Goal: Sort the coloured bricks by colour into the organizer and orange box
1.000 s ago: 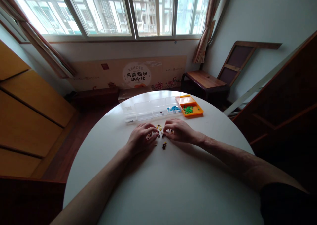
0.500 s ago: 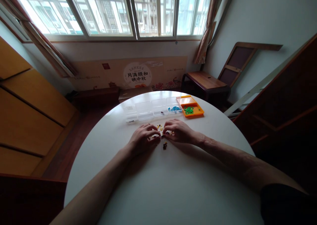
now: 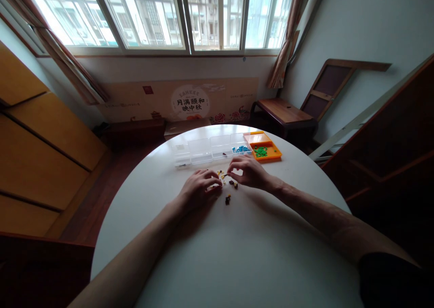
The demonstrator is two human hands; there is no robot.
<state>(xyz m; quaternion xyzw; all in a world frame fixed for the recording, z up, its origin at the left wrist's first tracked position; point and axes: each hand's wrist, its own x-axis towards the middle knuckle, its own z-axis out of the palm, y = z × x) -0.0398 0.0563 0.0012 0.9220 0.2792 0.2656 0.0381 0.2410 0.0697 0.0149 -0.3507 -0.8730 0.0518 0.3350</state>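
My right hand [image 3: 248, 171] is raised a little over the white table, with thumb and forefinger pinched on a small dark piece [image 3: 225, 175]. My left hand [image 3: 200, 184] rests on the table with its fingers curled and their tips close together; what they hold, if anything, is hidden. Between the hands lie small yellow pieces [image 3: 220, 173] and dark brown pieces [image 3: 231, 182], some partly covered by the fingers. Nearer to me, a small dark-and-yellow cluster of pieces [image 3: 228, 200] stands apart on the table.
Behind the hands, a clear compartment box [image 3: 200, 151] has blue pieces [image 3: 241, 149] in its right end. An orange box [image 3: 276, 154] beside it holds green pieces [image 3: 261, 151]. The round white table [image 3: 244, 254] has a curved far edge; a wooden chair [image 3: 283, 110] stands beyond.
My right hand has moved away from my left, up and back, with the small dark piece between its fingertips. Brown pieces it covered now show. My left hand has barely moved.
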